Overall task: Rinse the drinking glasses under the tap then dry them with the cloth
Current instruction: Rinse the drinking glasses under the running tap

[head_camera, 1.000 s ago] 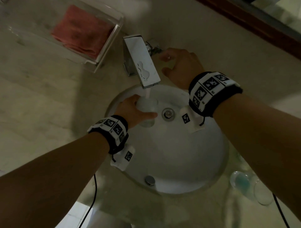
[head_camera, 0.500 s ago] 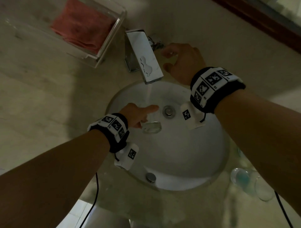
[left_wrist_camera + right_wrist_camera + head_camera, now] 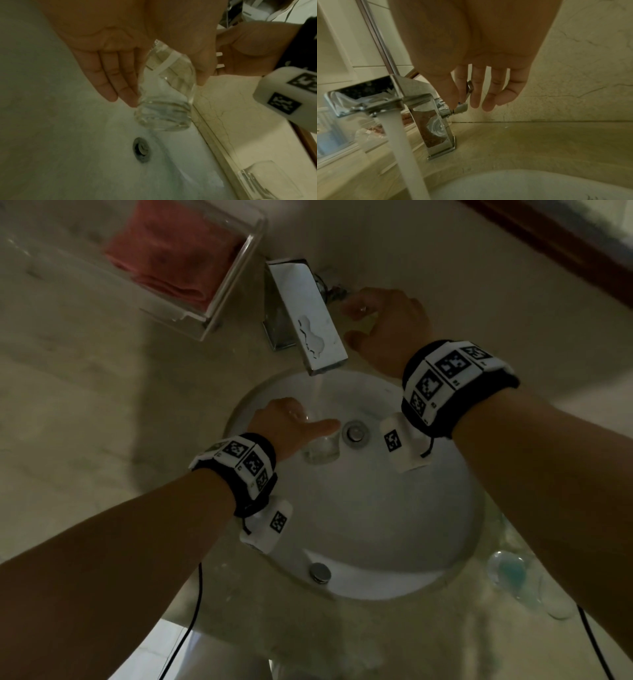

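Note:
My left hand holds a clear drinking glass low in the white sink, beside the drain. In the left wrist view the glass sits tilted between thumb and fingers, thick base away from the palm. Water runs from the chrome tap and lands by that hand. My right hand is behind the tap, and its thumb and forefinger pinch the tap handle. A red cloth lies folded in a clear tray at the back left.
Two more clear glasses stand on the counter right of the sink, one seen near the sink rim in the left wrist view. The drain is open. A wall runs behind the tap. Cables hang from both wrists.
The left hand has turned palm-down and carried the glass from upright under the spout down toward the drain. The right hand has stayed on the tap handle.

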Demonstrator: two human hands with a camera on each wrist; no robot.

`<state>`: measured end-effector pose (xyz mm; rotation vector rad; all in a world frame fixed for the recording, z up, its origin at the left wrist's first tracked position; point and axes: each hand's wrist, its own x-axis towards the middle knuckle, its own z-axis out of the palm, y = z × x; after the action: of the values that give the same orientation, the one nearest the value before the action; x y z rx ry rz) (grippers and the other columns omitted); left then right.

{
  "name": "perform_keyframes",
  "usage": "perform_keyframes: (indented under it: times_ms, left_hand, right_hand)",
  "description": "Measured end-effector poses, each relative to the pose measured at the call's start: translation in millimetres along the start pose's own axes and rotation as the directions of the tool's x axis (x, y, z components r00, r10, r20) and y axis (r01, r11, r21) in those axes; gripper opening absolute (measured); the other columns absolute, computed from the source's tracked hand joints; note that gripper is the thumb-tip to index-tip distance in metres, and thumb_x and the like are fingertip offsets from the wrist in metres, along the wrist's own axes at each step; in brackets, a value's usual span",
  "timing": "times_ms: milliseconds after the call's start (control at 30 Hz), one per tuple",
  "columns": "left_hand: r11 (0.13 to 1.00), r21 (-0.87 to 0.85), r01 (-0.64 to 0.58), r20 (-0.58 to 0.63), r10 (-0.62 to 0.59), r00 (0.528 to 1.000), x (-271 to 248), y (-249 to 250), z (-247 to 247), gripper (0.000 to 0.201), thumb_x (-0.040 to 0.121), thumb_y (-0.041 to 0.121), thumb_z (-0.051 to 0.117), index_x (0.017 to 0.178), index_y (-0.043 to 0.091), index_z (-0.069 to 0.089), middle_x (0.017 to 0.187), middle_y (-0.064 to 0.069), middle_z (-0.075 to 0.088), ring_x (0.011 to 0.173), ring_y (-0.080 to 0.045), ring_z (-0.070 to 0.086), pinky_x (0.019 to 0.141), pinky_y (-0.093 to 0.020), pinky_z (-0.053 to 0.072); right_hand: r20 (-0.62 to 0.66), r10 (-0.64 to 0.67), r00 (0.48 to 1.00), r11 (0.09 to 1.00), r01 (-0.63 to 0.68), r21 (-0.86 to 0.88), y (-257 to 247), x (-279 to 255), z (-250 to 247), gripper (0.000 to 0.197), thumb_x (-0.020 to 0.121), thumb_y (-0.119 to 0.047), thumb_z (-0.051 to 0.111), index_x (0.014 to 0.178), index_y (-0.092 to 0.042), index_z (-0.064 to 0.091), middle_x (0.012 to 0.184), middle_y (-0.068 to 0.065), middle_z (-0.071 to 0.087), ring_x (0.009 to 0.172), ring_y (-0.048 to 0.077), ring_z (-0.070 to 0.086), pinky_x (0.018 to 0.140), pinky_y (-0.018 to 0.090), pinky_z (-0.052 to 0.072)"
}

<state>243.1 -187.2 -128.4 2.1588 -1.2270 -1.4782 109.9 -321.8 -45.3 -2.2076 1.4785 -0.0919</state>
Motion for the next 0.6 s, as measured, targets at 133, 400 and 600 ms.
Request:
perform_keyframes:
  times_ms: [133, 400, 600]
  left_hand:
    - [0.979, -0.201, -0.034, -0.042, 0.027, 0.999, -2.4, 2.1, -3.1, 0.084, 0.039, 0.071, 0.075, 0.107, 0.025, 0.057, 0.111, 0.004, 0.069, 0.106, -0.018, 0.066, 0.100, -0.041, 0.051]
    - [0.963, -0.247, -0.106, -0.153, 0.069, 0.986, 0.3, -0.6, -2.1, 0.068, 0.059, 0.034, 0.094, 0.115, 0.023, 0.056, 0.117, 0.001, 0.066, 0.107, -0.019, 0.063, 0.097, -0.041, 0.052]
    - [0.980, -0.158, -0.123, -0.190, 0.092, 0.977, 2.3, -0.9, -3.6, 0.081, 0.060, 0.038, 0.094, 0.129, 0.020, 0.055, 0.123, -0.001, 0.065, 0.110, -0.023, 0.062, 0.095, -0.040, 0.052]
  right_hand:
    - [0.009, 0.011, 1.000, 1.000, -0.011, -0.015, -0.4, 0.9, -0.6, 0.040, 0.087, -0.024, 0.064, 0.126, -0.025, 0.060, 0.127, -0.003, 0.063, 0.116, 0.020, 0.058, 0.096, 0.024, 0.039]
    - [0.001, 0.021, 1.000, 1.000, -0.021, 0.004, -1.1, -0.5, -1.9, 0.037, 0.087, -0.023, 0.065, 0.124, -0.026, 0.062, 0.125, -0.005, 0.063, 0.114, 0.018, 0.058, 0.090, 0.019, 0.038]
    - [0.009, 0.024, 1.000, 1.000, -0.024, -0.002, -0.1, 1.1, -1.5, 0.036, 0.088, -0.024, 0.064, 0.124, -0.028, 0.062, 0.124, -0.008, 0.064, 0.115, 0.016, 0.057, 0.088, 0.017, 0.033]
